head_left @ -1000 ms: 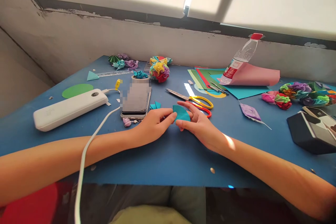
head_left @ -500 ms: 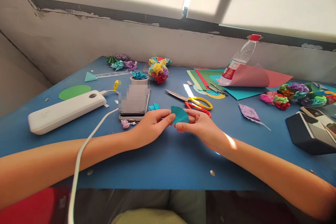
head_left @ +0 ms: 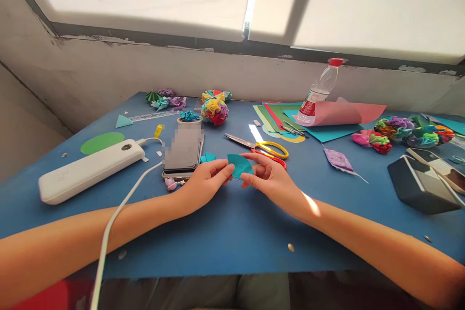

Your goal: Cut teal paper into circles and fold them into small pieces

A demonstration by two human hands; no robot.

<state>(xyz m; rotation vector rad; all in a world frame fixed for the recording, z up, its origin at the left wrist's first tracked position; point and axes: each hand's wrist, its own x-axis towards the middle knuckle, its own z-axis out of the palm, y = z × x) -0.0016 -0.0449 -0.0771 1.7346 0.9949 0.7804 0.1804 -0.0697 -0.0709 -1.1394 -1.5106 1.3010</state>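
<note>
A folded teal paper wedge (head_left: 240,164) with a curved edge is held between my hands, just above the table. My left hand (head_left: 209,179) pinches its left corner between thumb and fingers. On the other side, my right hand (head_left: 271,178) has its thumb on the lower right corner; the index finger reaches along the upper edge and the other fingers curl behind. Small teal paper pieces (head_left: 208,157) lie just beyond my left hand. Scissors (head_left: 255,146) with yellow and red handles rest behind the paper, blades pointing left.
A phone (head_left: 183,147) and a white power bank (head_left: 90,172) lie left, its cable crossing my left forearm. Paper flower balls (head_left: 215,110), coloured sheets (head_left: 332,131) and a bottle (head_left: 313,101) stand behind. A purple feather-shaped piece (head_left: 339,161) and a dark box (head_left: 417,184) are right.
The paper wedge has turned slightly between my fingers. My right index finger has shifted up to its upper edge. The whole view has moved a little, so the table appears lower.
</note>
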